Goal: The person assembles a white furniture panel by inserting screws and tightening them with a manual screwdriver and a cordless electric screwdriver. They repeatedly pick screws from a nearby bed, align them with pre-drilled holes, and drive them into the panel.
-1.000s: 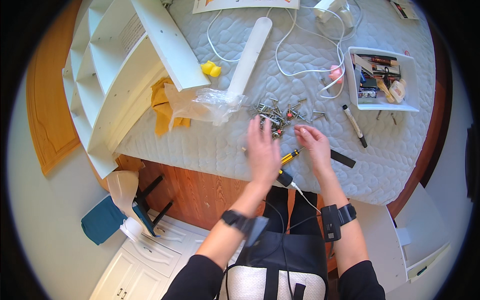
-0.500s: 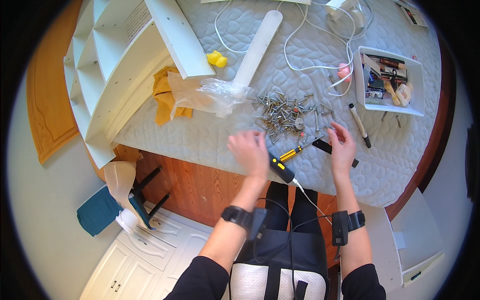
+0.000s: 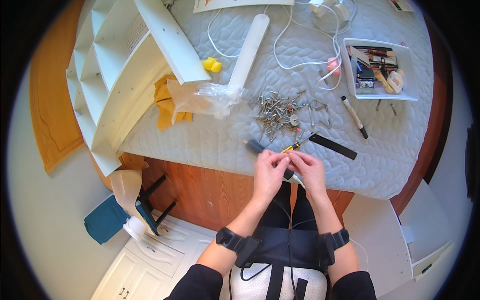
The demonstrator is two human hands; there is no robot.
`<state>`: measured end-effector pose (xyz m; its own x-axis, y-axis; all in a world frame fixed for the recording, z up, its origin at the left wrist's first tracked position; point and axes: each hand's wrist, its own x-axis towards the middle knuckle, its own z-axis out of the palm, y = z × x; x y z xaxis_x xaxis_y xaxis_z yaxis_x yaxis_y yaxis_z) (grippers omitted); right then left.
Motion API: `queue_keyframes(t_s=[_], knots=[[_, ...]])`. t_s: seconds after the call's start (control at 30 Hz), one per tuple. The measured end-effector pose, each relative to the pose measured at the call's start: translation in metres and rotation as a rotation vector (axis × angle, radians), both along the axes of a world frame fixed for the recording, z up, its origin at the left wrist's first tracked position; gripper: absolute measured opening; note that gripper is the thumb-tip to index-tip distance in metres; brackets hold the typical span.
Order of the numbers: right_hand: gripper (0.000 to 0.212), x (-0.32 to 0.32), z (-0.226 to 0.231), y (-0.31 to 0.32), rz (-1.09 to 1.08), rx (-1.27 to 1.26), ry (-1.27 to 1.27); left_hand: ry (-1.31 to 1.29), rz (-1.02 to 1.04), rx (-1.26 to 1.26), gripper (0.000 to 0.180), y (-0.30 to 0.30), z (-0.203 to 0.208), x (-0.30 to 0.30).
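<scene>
My left hand point(image 3: 270, 170) and my right hand point(image 3: 309, 170) meet at the fingertips above the front edge of the quilted surface. Both are closed in a pinch; whatever small thing lies between them is hidden. Partly covered by the hands is a dark cordless screwdriver point(image 3: 254, 147) with a white cable. Just beyond the fingers lies a yellow-and-black screwdriver point(image 3: 290, 148), its handle partly hidden. A flat black strip point(image 3: 333, 147) rests to the right of it. Further back is a loose pile of metal screws point(image 3: 275, 111) with a round metal disc point(image 3: 294, 119).
At left stands a white shelf unit point(image 3: 97, 82), beside a mustard cloth point(image 3: 165, 102) and clear plastic bag point(image 3: 205, 100). A white board point(image 3: 248, 52) and yellow toy point(image 3: 212, 64) lie behind. At right are a marker point(image 3: 355, 117) and a white bin point(image 3: 382, 95) of small items.
Both hands have come together over the front edge, the right moving left and the left moving slightly right. The cordless screwdriver is now more covered by them. The head view has shifted slightly.
</scene>
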<state>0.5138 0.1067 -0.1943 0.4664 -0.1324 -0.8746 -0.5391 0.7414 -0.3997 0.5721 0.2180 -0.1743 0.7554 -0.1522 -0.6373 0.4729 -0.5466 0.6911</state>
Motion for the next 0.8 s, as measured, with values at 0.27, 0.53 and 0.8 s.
queue_keyframes(t_s=[0.27, 0.53, 0.8], knots=[[0.036, -0.059, 0.051, -0.037, -0.435, 0.034, 0.112, 0.422, 0.288, 0.137, 0.042, 0.037, -0.040, -0.001], [0.032, -0.158, 0.113, -0.091, -0.811, -0.153, -0.302, 0.484, 0.519, 0.076, 0.022, 0.066, -0.137, -0.002], [0.032, -0.324, 0.156, -0.109, -1.234, -0.366, -0.189, 0.147, 0.243, -0.021, 0.016, 0.003, -0.006, -0.078]])
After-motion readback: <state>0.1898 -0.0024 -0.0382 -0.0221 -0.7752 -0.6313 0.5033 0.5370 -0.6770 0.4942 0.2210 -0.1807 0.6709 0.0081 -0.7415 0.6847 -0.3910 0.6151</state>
